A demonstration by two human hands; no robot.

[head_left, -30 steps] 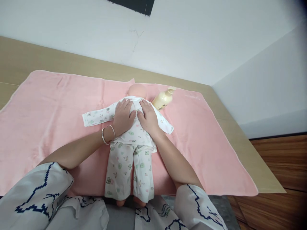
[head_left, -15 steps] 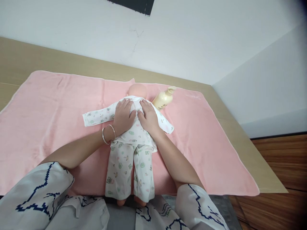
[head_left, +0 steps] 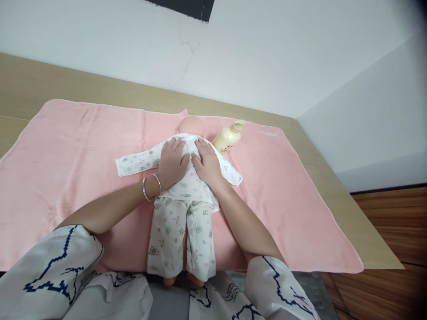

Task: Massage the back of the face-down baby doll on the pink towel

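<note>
We have a doll stretched out on a pink blanket, its bare, rounded head pointing away from us and its feet reaching past the blanket's near edge; we cannot tell whether it lies face up or face down. It wears a white long-sleeved top and matching trousers, both printed with small green and pink figures. Our left hand and right hand lie open on the upper part of the top, fingers pointing toward the head, thumbs turned inward and close together. Two silver-coloured bangles circle our left wrist. Just beyond the doll's sleeve on our right is a cream-coloured pump bottle; its lower end is hidden, and we cannot tell whether it stands or lies. The blanket covers much of a pale wood-coloured tabletop, which runs back to a white wall.
</note>
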